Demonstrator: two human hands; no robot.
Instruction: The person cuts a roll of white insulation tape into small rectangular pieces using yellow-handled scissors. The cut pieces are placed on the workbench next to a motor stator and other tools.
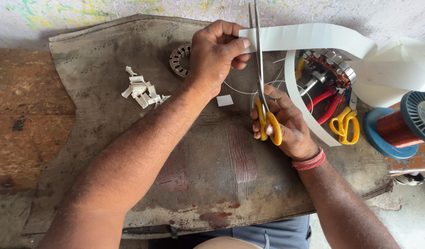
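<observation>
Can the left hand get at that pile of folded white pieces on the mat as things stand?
Probably yes, but not freely: the left hand pinches the end of the white paper strip. The pile of folded white pieces lies on the mat just to its left, with nothing between them.

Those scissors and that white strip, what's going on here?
A person is cutting a long white paper strip. The left hand pinches the strip's end, while the right hand works yellow-handled scissors, blades at the strip near the pinch. One small cut square lies on the grey mat, by a pile of folded white pieces. A wound motor stator, red-handled pliers, a second pair of yellow scissors and a copper wire spool sit at right.
</observation>
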